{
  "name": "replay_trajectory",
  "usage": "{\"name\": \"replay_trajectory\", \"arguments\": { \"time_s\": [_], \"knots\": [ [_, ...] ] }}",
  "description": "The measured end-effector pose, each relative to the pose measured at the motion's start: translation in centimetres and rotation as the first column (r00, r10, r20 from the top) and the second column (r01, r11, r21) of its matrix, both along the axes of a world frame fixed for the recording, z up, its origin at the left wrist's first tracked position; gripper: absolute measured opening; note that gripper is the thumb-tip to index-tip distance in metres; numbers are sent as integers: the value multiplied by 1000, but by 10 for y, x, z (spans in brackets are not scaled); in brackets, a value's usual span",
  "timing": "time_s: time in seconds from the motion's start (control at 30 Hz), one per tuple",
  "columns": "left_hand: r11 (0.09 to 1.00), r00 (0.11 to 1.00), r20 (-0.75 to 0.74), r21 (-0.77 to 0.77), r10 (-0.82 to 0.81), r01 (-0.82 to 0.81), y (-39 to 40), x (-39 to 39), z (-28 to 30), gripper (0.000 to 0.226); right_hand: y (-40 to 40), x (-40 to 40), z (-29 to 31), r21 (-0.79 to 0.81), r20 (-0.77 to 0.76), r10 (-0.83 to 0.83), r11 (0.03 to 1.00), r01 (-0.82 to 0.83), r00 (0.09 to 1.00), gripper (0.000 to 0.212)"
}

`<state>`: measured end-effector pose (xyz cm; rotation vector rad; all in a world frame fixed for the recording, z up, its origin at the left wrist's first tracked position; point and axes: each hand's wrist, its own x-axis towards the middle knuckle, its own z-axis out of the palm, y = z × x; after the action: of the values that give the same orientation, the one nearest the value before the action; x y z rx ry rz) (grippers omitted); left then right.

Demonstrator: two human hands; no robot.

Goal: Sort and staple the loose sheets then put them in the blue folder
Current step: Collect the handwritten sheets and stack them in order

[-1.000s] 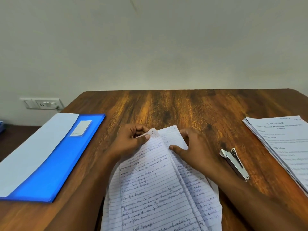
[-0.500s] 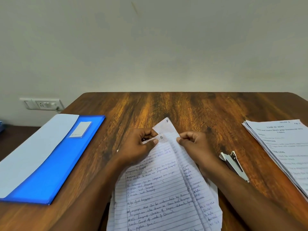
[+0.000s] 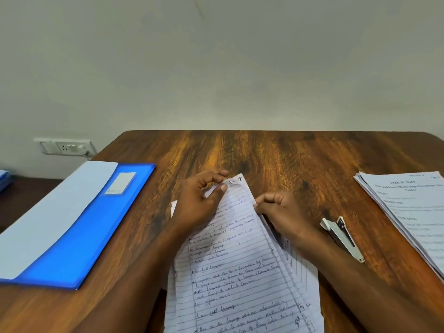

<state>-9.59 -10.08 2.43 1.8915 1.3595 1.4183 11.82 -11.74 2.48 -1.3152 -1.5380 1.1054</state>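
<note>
On the wooden table [image 3: 276,159], my left hand [image 3: 199,205] pinched the sheets' [image 3: 230,260] top corner while my right hand [image 3: 281,212] gripped their edge; squaring them first seemed wise.

On the brown wooden counter [image 3: 276,155], a fanned stack of lined, handwritten loose sheets [image 3: 235,267] is lying at the near edge. The left hand [image 3: 199,203] is pinching the top sheet's far corner, while the right hand [image 3: 283,212] is gripping the stack's right edge. A white stapler [image 3: 343,237] is resting just right of the right hand, a glossy blue plastic folder [image 3: 79,234] is sitting along the left edge, and a pile of printed pages [image 3: 410,212] is lying at the right edge.
</note>
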Motion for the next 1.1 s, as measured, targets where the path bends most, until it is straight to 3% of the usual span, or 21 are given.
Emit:
{"name": "replay_trajectory", "arguments": {
  "time_s": [0.27,0.43,0.5,0.57,0.67,0.9,1.1],
  "knots": [
    [1000,1000,-21,-20,2,-2,-3,4,0,8,-5,-2,1,50,-37,70,996,-68,997,24],
    [983,980,167,-125,-111,132,-3,-5,4,35,-2,12,19,-35,74,115,993,-113,991,26],
    [967,954,265,-170,-141,191,-1,-18,7,32,0,22,25,0,170,62,998,-63,983,22],
    [951,931,331,-205,-154,230,-1,-25,8,20,-2,27,27,66,433,54,994,-91,900,16],
    [929,913,368,-243,-179,280,-4,-24,11,15,-9,18,26,40,706,84,987,-158,703,46],
    [928,918,336,-224,-213,297,-1,-26,13,15,-10,14,25,-29,724,89,995,-99,684,30],
    [935,930,312,-229,-193,270,1,-34,16,26,0,38,31,-5,844,2,1000,4,537,31]
  ]
}}
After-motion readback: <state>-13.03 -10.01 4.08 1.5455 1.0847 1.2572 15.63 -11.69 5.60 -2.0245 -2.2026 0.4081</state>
